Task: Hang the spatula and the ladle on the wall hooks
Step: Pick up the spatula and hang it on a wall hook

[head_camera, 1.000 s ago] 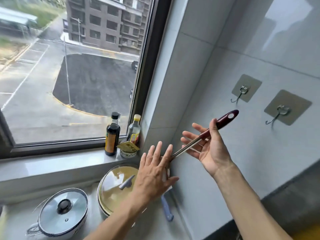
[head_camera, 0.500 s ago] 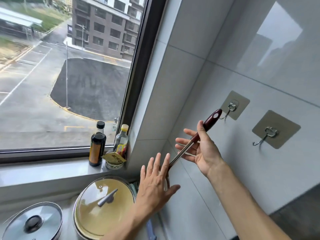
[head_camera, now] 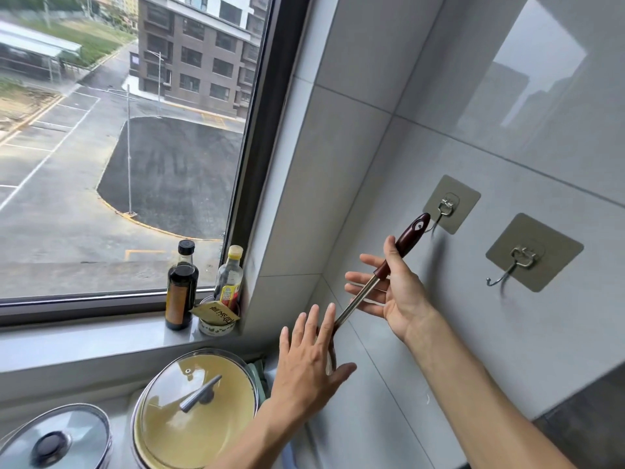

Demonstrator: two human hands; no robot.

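The long utensil with a dark-red wooden grip and a bare steel shaft (head_camera: 389, 267) slants up toward 1 o'clock, and the eyelet at its tip now sits right against the curl of the left steel wall hook on its clear adhesive pad (head_camera: 445, 208). 1 second ago that tip hung well short of the hook, down at its 8 o'clock; it has closed the gap, so in my judgement the threading of the eyelet onto the hook is the step in hand, not yet done. Its working end is hidden behind the left hand, so I cannot tell whether this is the spatula or the ladle.

The right hand (head_camera: 394, 291) pinches the grip between thumb and index finger, the other fingers fanned loose. The left hand (head_camera: 309, 365) is spread flat, palm forward, over the low end of the shaft, steadying it; whether it touches the head is unclear.

At 3 o'clock from the first hook, the second steel hook on its pad (head_camera: 521, 262) hangs bare. Down at 7 o'clock stand a yellow pot under a glass lid (head_camera: 196, 407) and a dark sauce bottle (head_camera: 181, 286) on the sill.
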